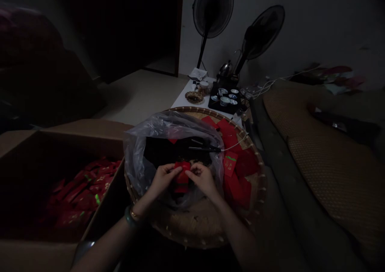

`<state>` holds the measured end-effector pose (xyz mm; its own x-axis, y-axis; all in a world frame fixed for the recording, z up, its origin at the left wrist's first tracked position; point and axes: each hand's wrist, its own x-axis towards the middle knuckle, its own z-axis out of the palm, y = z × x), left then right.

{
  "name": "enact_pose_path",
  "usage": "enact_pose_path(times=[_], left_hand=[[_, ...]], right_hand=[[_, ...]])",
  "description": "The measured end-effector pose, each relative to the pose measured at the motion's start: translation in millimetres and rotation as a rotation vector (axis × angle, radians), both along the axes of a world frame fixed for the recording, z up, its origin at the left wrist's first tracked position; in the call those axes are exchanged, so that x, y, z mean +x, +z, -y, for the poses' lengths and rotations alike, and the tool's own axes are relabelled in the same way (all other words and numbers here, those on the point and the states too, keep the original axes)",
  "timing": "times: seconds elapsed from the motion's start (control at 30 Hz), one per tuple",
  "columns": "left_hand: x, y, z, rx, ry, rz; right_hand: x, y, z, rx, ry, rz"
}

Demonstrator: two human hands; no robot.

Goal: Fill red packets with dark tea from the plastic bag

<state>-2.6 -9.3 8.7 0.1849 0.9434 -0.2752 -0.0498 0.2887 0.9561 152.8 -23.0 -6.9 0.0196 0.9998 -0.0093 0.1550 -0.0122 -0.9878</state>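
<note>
My left hand and my right hand both pinch a folded red paper envelope at its upper corners, above a round woven bamboo tray. More red envelopes lie overlapping on the tray's right side. A clear plastic bag fills the tray's left part, open around dark contents. A black corded tong-like tool lies across the bag's mouth, just beyond my hands. A green bangle and a gold bracelet circle my left wrist.
A cardboard box full of red packets stands left of the tray. Beyond the tray is a low white table with a tea set on a black tray. Two standing fans stand behind. A woven cushion lies right.
</note>
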Motion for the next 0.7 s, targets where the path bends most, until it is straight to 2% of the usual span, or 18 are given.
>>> enact_pose_path(times=[0.1, 0.3, 0.43, 0.53, 0.7], left_hand=[[-0.8, -1.0, 1.1, 0.034, -0.046, -0.014], [-0.4, 0.8, 1.5, 0.068, -0.128, -0.035], [-1.1, 0.7, -0.3, 0.044, -0.216, -0.028], [-2.2, -1.3, -2.1, 0.008, -0.298, -0.011], [-2.0, -2.0, -5.1, -0.029, -0.252, -0.016]], right_hand=[[-0.5, -0.3, 0.0, -0.065, 0.045, -0.070], [2.3, -0.8, 0.4, -0.059, 0.032, -0.092], [4.4, -2.2, -2.6, -0.163, 0.047, -0.233], [6.8, -1.4, -6.4, -0.226, 0.079, -0.257], [10.9, -0.6, -10.4, -0.237, 0.050, -0.286]])
